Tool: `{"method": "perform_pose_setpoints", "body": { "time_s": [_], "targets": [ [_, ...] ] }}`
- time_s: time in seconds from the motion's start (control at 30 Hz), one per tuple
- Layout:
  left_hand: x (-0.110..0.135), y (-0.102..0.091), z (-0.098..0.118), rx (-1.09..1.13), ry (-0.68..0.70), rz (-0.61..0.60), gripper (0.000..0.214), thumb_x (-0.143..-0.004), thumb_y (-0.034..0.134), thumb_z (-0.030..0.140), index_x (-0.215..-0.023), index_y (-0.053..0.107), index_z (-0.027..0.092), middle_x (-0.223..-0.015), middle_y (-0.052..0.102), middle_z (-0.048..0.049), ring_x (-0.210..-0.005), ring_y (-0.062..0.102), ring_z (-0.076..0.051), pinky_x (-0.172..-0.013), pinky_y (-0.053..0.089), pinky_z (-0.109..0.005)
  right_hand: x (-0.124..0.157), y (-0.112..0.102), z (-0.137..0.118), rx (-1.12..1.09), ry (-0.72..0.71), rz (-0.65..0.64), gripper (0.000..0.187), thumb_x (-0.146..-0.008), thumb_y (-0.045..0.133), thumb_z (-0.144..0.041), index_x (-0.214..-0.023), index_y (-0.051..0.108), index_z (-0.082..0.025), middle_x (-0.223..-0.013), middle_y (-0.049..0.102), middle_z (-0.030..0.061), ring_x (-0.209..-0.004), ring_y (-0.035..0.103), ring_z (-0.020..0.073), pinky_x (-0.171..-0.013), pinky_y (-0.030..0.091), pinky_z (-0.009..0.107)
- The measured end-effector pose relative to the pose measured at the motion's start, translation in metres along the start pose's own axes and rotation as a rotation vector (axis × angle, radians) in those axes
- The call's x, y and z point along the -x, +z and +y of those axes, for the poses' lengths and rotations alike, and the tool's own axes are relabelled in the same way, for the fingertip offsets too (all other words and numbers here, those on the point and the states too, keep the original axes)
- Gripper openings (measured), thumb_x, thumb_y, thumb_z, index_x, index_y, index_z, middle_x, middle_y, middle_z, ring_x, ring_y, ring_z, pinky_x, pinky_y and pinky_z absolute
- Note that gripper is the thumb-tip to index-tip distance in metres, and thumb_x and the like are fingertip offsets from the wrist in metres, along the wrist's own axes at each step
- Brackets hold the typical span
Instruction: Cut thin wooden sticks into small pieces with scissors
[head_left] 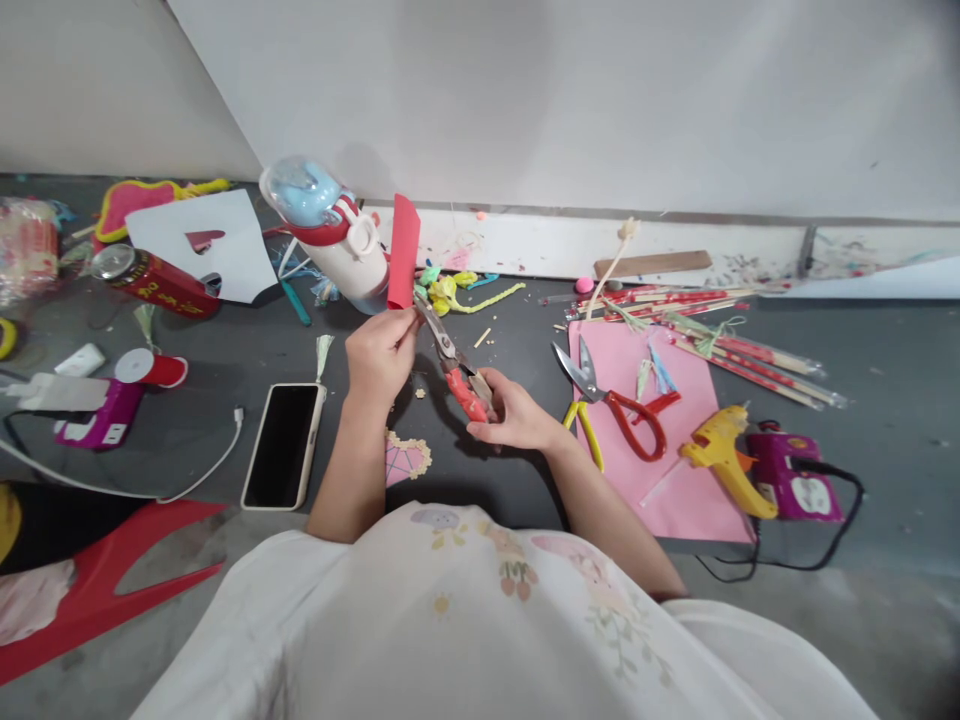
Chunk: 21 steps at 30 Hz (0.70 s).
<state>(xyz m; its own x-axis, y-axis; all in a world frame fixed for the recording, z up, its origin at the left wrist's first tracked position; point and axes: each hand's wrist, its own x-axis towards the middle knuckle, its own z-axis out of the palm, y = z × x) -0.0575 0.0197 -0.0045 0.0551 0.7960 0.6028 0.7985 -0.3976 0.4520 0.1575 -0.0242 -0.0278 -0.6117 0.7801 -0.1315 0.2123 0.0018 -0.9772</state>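
My left hand (pixel 382 355) pinches the lower edge of a red paper strip (pixel 403 250), which stands upright above the dark table (pixel 862 380). My right hand (pixel 510 412) is closed round the red handles of a pair of shears (pixel 450 358). The shears' blades point up and left and meet the bottom of the red paper by my left fingers. A small pink heart-shaped piece (pixel 405 457) lies on the table under my left wrist.
A phone (pixel 285 443) with a cable lies left of my left arm. A blue-lidded bottle (pixel 330 230) stands behind the paper. To the right are a pink sheet (pixel 690 490), red-and-yellow scissors (pixel 611 410), a yellow glue gun (pixel 724 455) and wrapped sticks (pixel 720 335).
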Motion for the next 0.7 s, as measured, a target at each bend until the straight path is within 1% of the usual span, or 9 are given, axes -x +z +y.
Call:
{"method": "perform_pose_setpoints", "body": {
  "time_s": [0.1, 0.23, 0.3, 0.53, 0.7],
  "targets": [
    [-0.0012, -0.0008, 0.0031, 0.053, -0.035, -0.009, 0.018, -0.085, 0.055, 0.024, -0.082, 0.071, 0.018, -0.078, 0.072, -0.0037, -0.073, 0.065, -0.012, -0.068, 0.046, -0.021, 0.0001, 0.0, 0.0004, 0.007, 0.006, -0.002, 0.042, -0.071, 0.07, -0.04, -0.093, 0.04, -0.019, -0.066, 0.04, -0.007, -0.054, 0.037, 0.0063, -0.05, 0.032, 0.02],
    [-0.002, -0.0019, 0.0081, 0.15, -0.147, -0.066, 0.021, -0.086, 0.054, 0.027, -0.077, 0.071, 0.018, -0.067, 0.068, -0.0001, -0.061, 0.06, -0.009, -0.06, 0.043, -0.019, 0.0002, -0.0002, -0.0006, 0.03, 0.006, 0.007, 0.044, -0.07, 0.07, -0.041, -0.094, 0.041, -0.019, -0.066, 0.041, -0.0067, -0.055, 0.038, 0.0069, -0.051, 0.032, 0.021],
    [-0.0021, -0.002, 0.0094, 0.179, -0.179, -0.088, 0.022, -0.087, 0.054, 0.027, -0.078, 0.071, 0.017, -0.065, 0.067, 0.0008, -0.058, 0.059, -0.008, -0.059, 0.043, -0.018, 0.0001, -0.0004, -0.0016, 0.045, 0.003, 0.018, 0.044, -0.069, 0.07, -0.041, -0.094, 0.041, -0.019, -0.067, 0.041, -0.0065, -0.055, 0.039, 0.007, -0.052, 0.033, 0.021],
    [-0.0015, -0.0008, 0.0065, 0.151, -0.145, -0.056, 0.019, -0.084, 0.056, 0.025, -0.075, 0.071, 0.018, -0.069, 0.069, -0.0001, -0.062, 0.062, -0.009, -0.06, 0.043, -0.019, 0.0, -0.0005, -0.0033, 0.088, 0.019, 0.029, 0.043, -0.069, 0.07, -0.041, -0.091, 0.04, -0.02, -0.068, 0.043, -0.0064, -0.056, 0.04, 0.0072, -0.053, 0.034, 0.021],
    [0.0004, -0.0002, 0.0032, 0.084, -0.114, -0.035, 0.014, -0.083, 0.058, 0.023, -0.081, 0.071, 0.019, -0.07, 0.069, -0.0009, -0.065, 0.063, -0.011, -0.062, 0.044, -0.021, 0.0, -0.0006, -0.0025, 0.11, 0.006, 0.034, 0.043, -0.069, 0.069, -0.041, -0.09, 0.038, -0.02, -0.07, 0.043, -0.0059, -0.057, 0.039, 0.0073, -0.054, 0.034, 0.022]
  ]
}}
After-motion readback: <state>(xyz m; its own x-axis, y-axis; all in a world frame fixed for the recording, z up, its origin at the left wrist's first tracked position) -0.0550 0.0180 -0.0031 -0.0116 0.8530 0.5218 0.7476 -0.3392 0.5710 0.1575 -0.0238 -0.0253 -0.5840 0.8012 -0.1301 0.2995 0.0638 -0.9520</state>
